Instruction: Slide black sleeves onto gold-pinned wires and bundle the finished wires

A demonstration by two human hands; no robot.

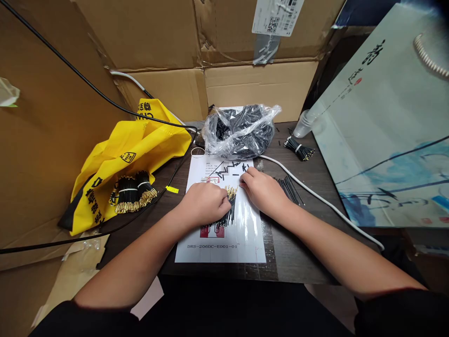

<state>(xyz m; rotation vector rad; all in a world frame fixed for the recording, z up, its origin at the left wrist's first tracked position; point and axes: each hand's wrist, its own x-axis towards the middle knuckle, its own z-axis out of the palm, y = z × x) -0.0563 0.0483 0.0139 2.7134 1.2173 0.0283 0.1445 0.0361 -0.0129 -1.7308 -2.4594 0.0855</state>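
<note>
On a printed white sheet (250, 243), my left hand (206, 203) is curled closed over a bunch of thin black wires with gold-coloured tips (230, 213). The tips point away from me, and the palm hides part of the bunch. To the right, my right hand (261, 189) has its thumb and fingertips pressed together close to those tips; whatever is between them is too small to make out. Short black sleeves (224, 173) lie scattered on the sheet just beyond both hands. Beside my right wrist, loose black wires (289, 189) lie on the dark table.
A clear plastic bag of black sleeves (242, 131) stands behind the sheet. Tied wire bundles (128, 194) rest on a yellow bag (115, 150) at left; another bundle (299, 149) lies near a plastic cup (304, 124). A white cable (315, 189) crosses the right side. Cardboard walls surround the table.
</note>
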